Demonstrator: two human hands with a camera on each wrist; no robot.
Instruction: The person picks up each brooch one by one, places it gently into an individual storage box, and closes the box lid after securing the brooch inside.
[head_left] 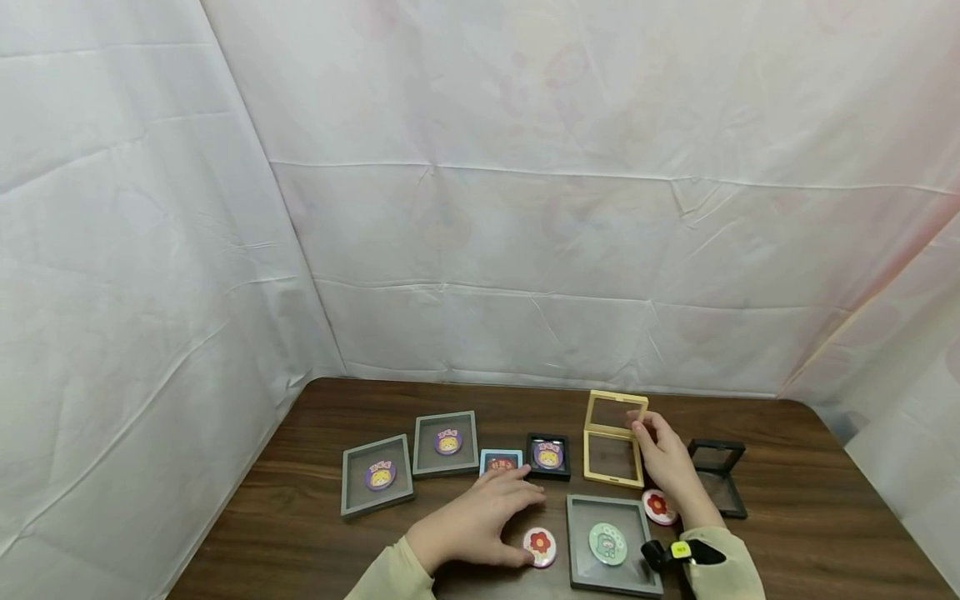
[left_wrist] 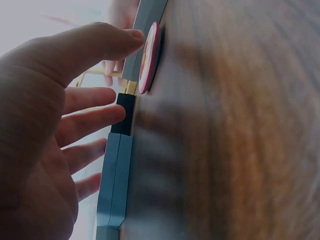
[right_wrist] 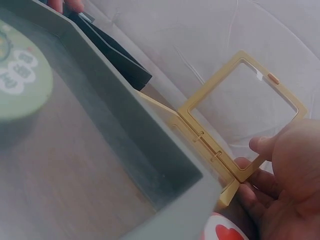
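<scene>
My right hand point(head_left: 670, 460) pinches the raised lid of a yellow display frame point(head_left: 613, 479), thumb on the lid's edge. Its hinged halves stand apart, with clear windows, as the right wrist view shows. Spread over the table, my left hand point(head_left: 480, 518) has its thumb right at the edge of a round red-flower badge point(head_left: 540, 547). Its other fingers extend toward a small blue frame point(head_left: 512, 455), partly hidden by the hand, and a black frame point(head_left: 549, 473) holding a purple badge point(head_left: 549, 454). Another red-flower badge point(head_left: 660, 507) lies beside my right wrist.
A large grey frame point(head_left: 573, 542) with a green badge point(head_left: 607, 543) lies between my arms. Two grey frames point(head_left: 346, 483) point(head_left: 417, 446) with purple badges are at the left. An opened black frame point(head_left: 738, 483) stands right of my right hand. White cloth point(head_left: 487, 250) hangs behind the wooden table point(head_left: 285, 517).
</scene>
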